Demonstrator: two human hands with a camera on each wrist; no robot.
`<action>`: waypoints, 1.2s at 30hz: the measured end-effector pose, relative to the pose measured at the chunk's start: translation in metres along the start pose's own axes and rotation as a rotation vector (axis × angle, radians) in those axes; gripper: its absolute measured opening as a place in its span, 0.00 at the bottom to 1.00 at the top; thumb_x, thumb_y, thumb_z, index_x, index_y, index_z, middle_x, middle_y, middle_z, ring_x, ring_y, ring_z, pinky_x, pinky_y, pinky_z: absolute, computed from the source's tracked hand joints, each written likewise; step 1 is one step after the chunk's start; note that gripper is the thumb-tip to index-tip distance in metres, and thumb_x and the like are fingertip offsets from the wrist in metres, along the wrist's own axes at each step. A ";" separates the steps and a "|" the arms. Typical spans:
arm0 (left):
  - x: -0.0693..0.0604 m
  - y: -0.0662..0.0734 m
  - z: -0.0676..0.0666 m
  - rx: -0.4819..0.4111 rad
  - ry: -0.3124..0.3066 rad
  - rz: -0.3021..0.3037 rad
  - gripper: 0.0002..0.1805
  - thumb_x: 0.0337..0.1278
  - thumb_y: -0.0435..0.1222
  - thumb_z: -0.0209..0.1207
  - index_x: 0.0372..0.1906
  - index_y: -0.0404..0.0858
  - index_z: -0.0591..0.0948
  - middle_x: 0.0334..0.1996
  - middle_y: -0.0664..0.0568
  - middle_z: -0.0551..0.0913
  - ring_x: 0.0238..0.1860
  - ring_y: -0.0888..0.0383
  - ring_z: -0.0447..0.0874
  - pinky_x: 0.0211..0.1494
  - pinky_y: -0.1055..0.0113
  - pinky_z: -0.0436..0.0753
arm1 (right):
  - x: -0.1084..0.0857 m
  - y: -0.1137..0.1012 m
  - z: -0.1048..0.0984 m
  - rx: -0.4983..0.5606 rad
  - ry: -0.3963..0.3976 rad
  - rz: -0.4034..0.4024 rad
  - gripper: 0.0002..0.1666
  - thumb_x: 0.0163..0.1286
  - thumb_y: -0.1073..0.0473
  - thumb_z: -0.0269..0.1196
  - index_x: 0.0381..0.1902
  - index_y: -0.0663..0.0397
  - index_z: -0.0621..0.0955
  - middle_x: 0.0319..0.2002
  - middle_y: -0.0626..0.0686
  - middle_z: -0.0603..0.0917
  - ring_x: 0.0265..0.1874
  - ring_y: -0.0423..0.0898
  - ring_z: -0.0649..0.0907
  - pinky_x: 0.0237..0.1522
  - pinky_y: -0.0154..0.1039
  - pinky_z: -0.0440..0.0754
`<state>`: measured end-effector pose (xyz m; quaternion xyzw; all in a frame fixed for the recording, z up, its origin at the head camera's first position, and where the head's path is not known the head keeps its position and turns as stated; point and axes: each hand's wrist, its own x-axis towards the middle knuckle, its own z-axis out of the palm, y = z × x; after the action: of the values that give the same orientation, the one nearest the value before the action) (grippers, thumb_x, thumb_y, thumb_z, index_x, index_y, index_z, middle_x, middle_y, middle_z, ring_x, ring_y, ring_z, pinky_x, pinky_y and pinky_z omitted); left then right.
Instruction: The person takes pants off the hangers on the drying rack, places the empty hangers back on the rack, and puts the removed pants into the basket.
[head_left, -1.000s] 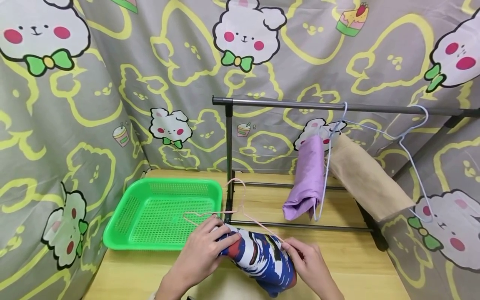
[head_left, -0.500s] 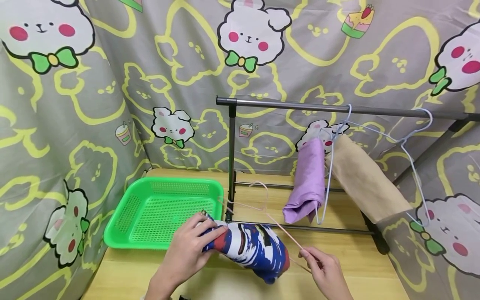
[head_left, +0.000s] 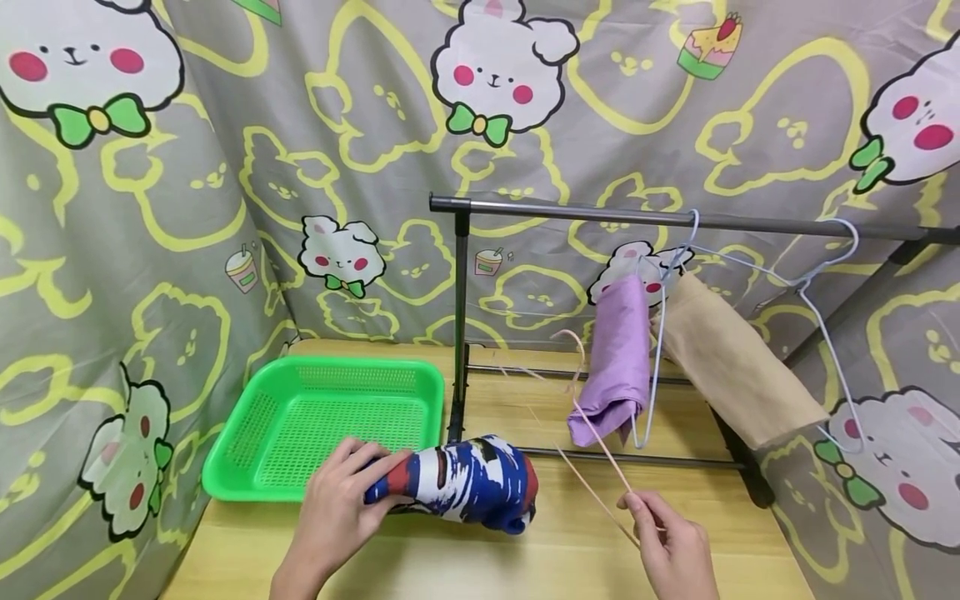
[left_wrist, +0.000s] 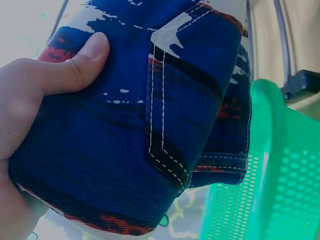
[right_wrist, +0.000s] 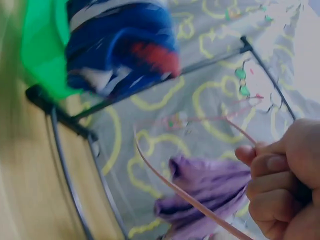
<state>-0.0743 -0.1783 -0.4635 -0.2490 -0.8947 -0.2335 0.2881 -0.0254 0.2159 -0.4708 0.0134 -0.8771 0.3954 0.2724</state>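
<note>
My left hand (head_left: 341, 504) grips one end of folded denim pants (head_left: 468, 483), patterned in blue, white and red. Close up in the left wrist view, the thumb (left_wrist: 92, 52) lies across the cloth, beside a stitched pocket edge; the other fingers are mostly hidden behind it. The pants are held in front of the green basket's right corner. On the right, my right hand (head_left: 675, 537) pinches a thin pink hanger (head_left: 603, 448) by one side, its hook pointing up and away. Hanger and pants are apart, and nothing hangs on the hanger.
A green mesh basket (head_left: 225, 446) stands on the wooden table (head_left: 735, 533) at left. Behind the hands is a black rack (head_left: 555, 211), where purple cloth (head_left: 618, 358) and beige cloth (head_left: 738, 358) hang on pale blue hangers (head_left: 828, 333). A patterned curtain (head_left: 420, 275) surrounds the table.
The pink hanger has come away from the pants, moving right with my right hand and tilting. My left hand has shifted left and slightly down with the pants.
</note>
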 end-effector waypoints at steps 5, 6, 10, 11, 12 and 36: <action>-0.008 -0.004 0.002 0.021 0.033 -0.020 0.36 0.19 0.39 0.86 0.49 0.52 0.90 0.38 0.60 0.85 0.39 0.60 0.74 0.34 0.60 0.82 | 0.015 -0.024 0.001 0.017 0.072 -0.014 0.12 0.68 0.75 0.65 0.33 0.53 0.87 0.18 0.37 0.77 0.14 0.29 0.69 0.13 0.23 0.66; -0.009 -0.004 0.002 0.024 0.039 -0.024 0.36 0.18 0.40 0.86 0.49 0.52 0.90 0.38 0.60 0.85 0.39 0.60 0.74 0.33 0.60 0.82 | 0.019 -0.028 0.002 0.026 0.087 -0.019 0.11 0.68 0.74 0.64 0.34 0.53 0.87 0.19 0.38 0.78 0.13 0.29 0.67 0.12 0.24 0.64; -0.012 -0.004 0.000 0.022 0.036 -0.043 0.35 0.19 0.43 0.86 0.48 0.53 0.90 0.37 0.61 0.85 0.38 0.61 0.72 0.30 0.62 0.80 | 0.036 -0.043 0.004 0.073 0.131 -0.026 0.11 0.72 0.72 0.62 0.40 0.54 0.88 0.23 0.43 0.82 0.11 0.30 0.65 0.11 0.27 0.62; -0.012 -0.004 0.000 0.021 0.035 -0.043 0.34 0.20 0.43 0.86 0.48 0.53 0.90 0.37 0.61 0.85 0.37 0.61 0.72 0.30 0.63 0.80 | 0.040 -0.046 0.005 0.079 0.142 -0.035 0.11 0.72 0.71 0.62 0.41 0.54 0.88 0.24 0.44 0.83 0.12 0.30 0.66 0.11 0.27 0.63; -0.012 -0.004 -0.001 0.021 0.035 -0.043 0.34 0.20 0.44 0.86 0.47 0.53 0.90 0.37 0.61 0.85 0.37 0.61 0.72 0.29 0.63 0.79 | 0.045 -0.048 0.006 0.087 0.152 -0.045 0.11 0.72 0.71 0.62 0.42 0.55 0.88 0.24 0.45 0.83 0.12 0.31 0.67 0.12 0.27 0.63; -0.001 -0.009 0.001 -0.014 0.072 -0.048 0.32 0.21 0.44 0.86 0.46 0.50 0.91 0.35 0.62 0.85 0.36 0.61 0.71 0.29 0.63 0.79 | 0.099 -0.065 0.029 0.019 0.146 -0.075 0.13 0.74 0.71 0.57 0.49 0.60 0.86 0.16 0.44 0.67 0.14 0.37 0.64 0.16 0.32 0.61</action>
<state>-0.0791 -0.1846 -0.4676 -0.2212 -0.8878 -0.2555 0.3125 -0.1075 0.1693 -0.3937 0.0200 -0.8500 0.3932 0.3499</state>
